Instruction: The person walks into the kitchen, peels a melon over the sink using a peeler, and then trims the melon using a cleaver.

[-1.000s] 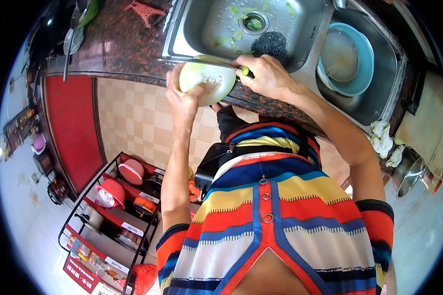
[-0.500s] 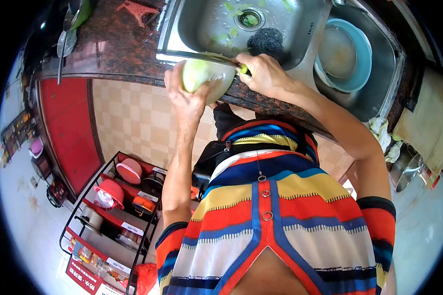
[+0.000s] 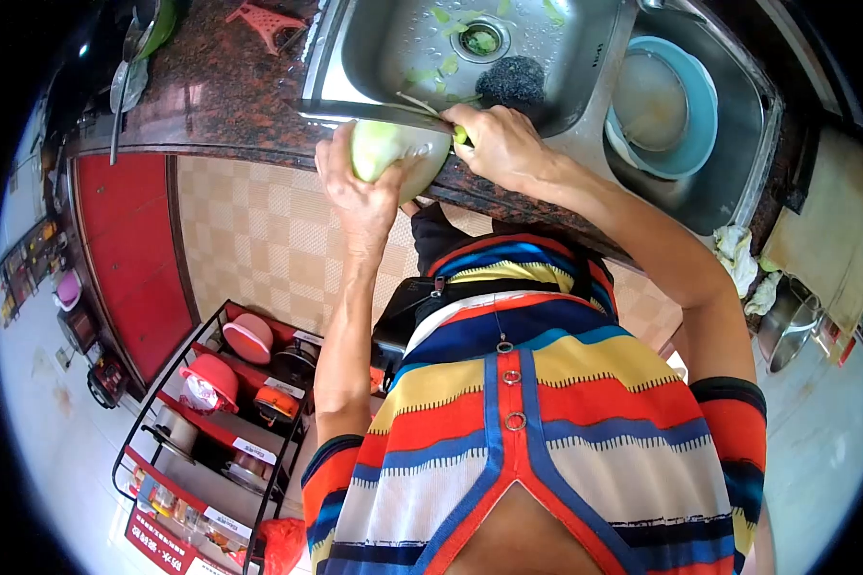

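Observation:
A pale green and white piece of melon (image 3: 379, 151) is at the counter's front edge, just below the left sink basin (image 3: 393, 57). My left hand (image 3: 360, 192) is wrapped round its left and lower side, with the thumb on its front. In my right hand (image 3: 503, 144) is the green handle of a knife (image 3: 374, 117). The long blade points left and lies along the melon's upper side, where a thin strip of peel stands up. Green peelings (image 3: 449, 65) and a dark scouring pad (image 3: 511, 82) lie in the basin.
The right basin holds a light blue tub (image 3: 705, 105) with a cloudy-looking bowl. A red plastic rack (image 3: 264, 24) lies on the dark counter (image 3: 221, 105). Below left stands a wire shelf (image 3: 201, 412) with pots. Cloths (image 3: 735, 259) hang at the right.
The melon has tilted, so its seeded cut face shows less and its green skin more. The knife blade has moved left along its upper side.

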The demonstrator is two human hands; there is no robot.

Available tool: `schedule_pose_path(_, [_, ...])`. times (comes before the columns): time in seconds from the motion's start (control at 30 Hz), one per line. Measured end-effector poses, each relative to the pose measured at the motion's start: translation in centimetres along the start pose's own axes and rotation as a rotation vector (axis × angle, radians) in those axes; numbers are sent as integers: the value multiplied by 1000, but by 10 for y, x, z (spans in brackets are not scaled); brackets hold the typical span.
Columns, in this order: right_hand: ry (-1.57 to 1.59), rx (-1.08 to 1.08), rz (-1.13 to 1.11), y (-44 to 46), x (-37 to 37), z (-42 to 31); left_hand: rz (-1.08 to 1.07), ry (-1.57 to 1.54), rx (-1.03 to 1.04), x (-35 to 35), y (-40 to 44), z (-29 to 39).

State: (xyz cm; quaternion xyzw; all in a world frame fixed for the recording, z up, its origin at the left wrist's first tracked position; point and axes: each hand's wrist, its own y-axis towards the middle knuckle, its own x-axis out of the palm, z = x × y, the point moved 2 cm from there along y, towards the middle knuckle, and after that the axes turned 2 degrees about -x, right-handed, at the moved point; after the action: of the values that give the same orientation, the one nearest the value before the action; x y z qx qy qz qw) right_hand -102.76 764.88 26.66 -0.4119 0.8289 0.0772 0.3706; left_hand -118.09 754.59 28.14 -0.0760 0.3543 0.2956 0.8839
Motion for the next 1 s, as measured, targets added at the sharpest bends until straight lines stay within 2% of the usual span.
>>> schedule_pose_path(0.1, [-3,13,-18,1,0,-2,18,31,10,-2,0,1])
schedule_pose_path(0.17, [-9,27,-25,-1,7,7,-80,-7,56,-4,7,0])
schedule_pose_path(0.2, [57,-87,50,-2,22,23,-79,-9,64,-6,7,-3])
schedule_pose_path(0.27, [86,-278,131,2,22,23,-106,-260,-21,-7,9,-15])
schedule_pose_path(0.33, [94,-226,29,7,21,24,-97,-282,-73,-10,3,-20])
schedule_pose_path(0.4, [117,-242,-12,9,6,15,-77,-172,-86,-11,5,-17])
schedule_pose_path(0.47, [95,-155,-147,6,2,4,-67,-248,-148,-6,5,-29])
schedule_pose_path(0.5, [55,-169,-131,8,5,3,-57,-318,-213,-6,5,-35])
schedule_pose_path(0.63, [141,-142,-150,2,-2,6,-114,-333,-214,-11,7,-38])
schedule_pose_path(0.7, [161,-283,-93,-6,-8,13,-203,-555,-442,-17,3,-34])
schedule_pose_path(0.73, [138,-312,-103,-9,-17,15,-122,-836,-360,-16,4,-26])
schedule_pose_path(0.83, [73,-362,-3,-16,-21,20,-154,-726,-372,-30,7,-2])
schedule_pose_path(0.87, [77,-303,12,-18,-21,18,-197,-658,-376,-32,9,-2])
schedule_pose_path(0.9, [71,-250,39,-16,-24,17,-204,-456,-355,-33,10,2])
schedule_pose_path(0.93, [55,-245,46,-15,-22,18,-202,-460,-340,-29,15,7])
schedule_pose_path(1.0, [55,-144,48,-18,-19,20,-138,-294,-209,-28,11,17])
